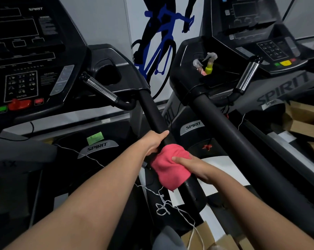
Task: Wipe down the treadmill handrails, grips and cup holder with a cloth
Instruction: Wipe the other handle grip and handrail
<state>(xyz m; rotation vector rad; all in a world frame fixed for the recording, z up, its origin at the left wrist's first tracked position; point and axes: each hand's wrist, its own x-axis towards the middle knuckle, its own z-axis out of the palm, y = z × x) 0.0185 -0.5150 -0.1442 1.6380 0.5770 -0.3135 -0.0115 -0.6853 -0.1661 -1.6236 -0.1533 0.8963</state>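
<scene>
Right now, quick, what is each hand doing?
Left hand: closed, gripping the black handrail.
Right hand: closed, holding the pink cloth against the same handrail.

The floor (213, 221) carries a tangled white string (163, 208) and, at the near edge, flat cardboard pieces (204, 236).

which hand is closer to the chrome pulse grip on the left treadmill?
Left. The left hand grips the black handrail, partway down from the chrome pulse grip; the right hand holds the pink cloth lower on that rail, farther off.
</scene>
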